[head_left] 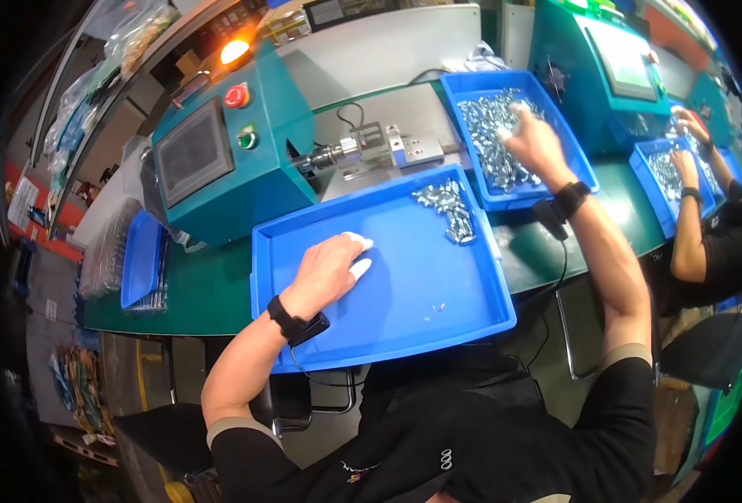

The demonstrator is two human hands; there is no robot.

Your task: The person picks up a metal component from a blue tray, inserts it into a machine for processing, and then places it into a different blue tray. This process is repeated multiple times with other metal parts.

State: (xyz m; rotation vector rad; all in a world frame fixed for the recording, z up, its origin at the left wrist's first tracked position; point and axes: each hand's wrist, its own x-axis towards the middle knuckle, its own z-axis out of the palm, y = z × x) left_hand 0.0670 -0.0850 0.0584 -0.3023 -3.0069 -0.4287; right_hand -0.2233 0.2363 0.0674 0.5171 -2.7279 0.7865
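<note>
Parts (492, 155): loose metal pieces crowding my back tray (505, 203); a smaller heap (448, 211) in the front tray's (404, 293) far right corner.
Right hand (539, 147): over the parts, blurred; I cannot tell whether it grips any.
Left hand (325, 270): over the front tray's left half, thumb and fingers apart.
Machine (237, 168): on the counter (212, 293), by that tray's far left corner.

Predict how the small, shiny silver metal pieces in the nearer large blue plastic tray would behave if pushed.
The silver pieces look metallic, so they probably won't bend. Their bright gleam suggests smooth surfaces that may slide easily. Heaped loosely near one corner of the blue tray, they would likely scatter.
</note>
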